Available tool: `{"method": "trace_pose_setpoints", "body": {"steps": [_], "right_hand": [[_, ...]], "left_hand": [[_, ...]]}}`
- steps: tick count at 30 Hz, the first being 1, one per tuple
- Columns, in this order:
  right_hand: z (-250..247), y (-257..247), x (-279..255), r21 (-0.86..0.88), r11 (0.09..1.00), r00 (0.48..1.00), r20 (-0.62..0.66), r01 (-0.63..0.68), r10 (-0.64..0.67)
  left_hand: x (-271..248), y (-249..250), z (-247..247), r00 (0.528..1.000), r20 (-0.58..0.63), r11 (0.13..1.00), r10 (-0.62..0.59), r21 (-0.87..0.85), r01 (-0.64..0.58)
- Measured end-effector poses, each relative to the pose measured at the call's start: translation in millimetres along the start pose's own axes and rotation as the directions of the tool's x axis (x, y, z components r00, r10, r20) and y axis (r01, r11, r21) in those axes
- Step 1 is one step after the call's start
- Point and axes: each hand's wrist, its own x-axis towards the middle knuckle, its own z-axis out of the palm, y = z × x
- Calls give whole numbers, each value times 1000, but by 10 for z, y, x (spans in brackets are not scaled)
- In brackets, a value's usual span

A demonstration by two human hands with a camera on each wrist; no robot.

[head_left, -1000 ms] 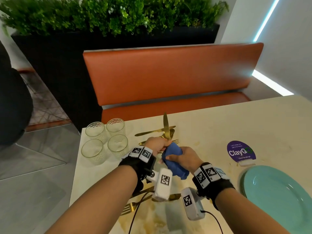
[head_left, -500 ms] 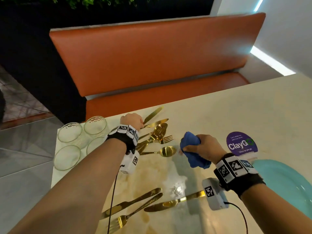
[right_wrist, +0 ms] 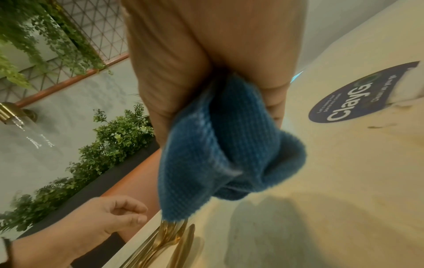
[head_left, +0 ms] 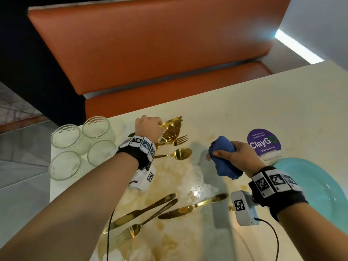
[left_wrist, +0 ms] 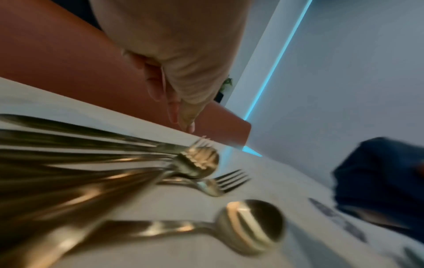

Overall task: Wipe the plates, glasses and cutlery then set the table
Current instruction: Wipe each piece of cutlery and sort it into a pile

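My left hand (head_left: 156, 127) hovers over a pile of gold cutlery (head_left: 171, 132) near the table's far edge. Its fingers (right_wrist: 128, 212) are loosely curled and hold nothing. A gold spoon (head_left: 180, 153) lies just in front of the pile, and it shows large in the left wrist view (left_wrist: 252, 226) beside a fork (left_wrist: 224, 183). To the right, my right hand (head_left: 231, 153) grips a bunched blue cloth (head_left: 226, 166) above the table. Two stained gold knives (head_left: 143, 211) (head_left: 192, 206) and a fork (head_left: 135, 228) lie nearer me on a smeared patch.
Several clear glasses (head_left: 81, 146) stand in a cluster at the table's left corner. A teal plate (head_left: 310, 185) sits at the right, behind it a purple ClayGo sticker (head_left: 263, 142). An orange bench (head_left: 150, 53) runs along the table's far side.
My left hand carried the wiped knife to the far pile and let it go. The right hand drew away to the right with the cloth. The head view tilted down.
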Motion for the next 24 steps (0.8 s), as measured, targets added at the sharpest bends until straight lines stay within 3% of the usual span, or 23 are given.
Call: {"method": "trace_pose_setpoints", "body": {"steps": [3,7,10,16,19,24], "right_hand": [[25,35,-114,42,999,999,-38,-15,16],[56,114,-310,48,998,998,-61,-32,35],[59,196,-464,70,996,995,-80,-48,53],[18,423,-770,137,985,988,-100,-102,116],[14,547,-885,111,984,984,-104,-136,148],[50,615,-1062,105,981,979,-102,-163,174]], "left_hand": [[-358,293,-52,993,-55,984,101,-142,-108],[-1029,687,106,939,187,941,290,-233,-244],[-1423,847,302,896,359,964,263,-131,-230],[-1759,971,440,877,418,965,237,4,-262],[-1757,1023,405,873,460,984,162,-8,-179],[-1720,1070,365,827,560,999,43,-35,-28]]}}
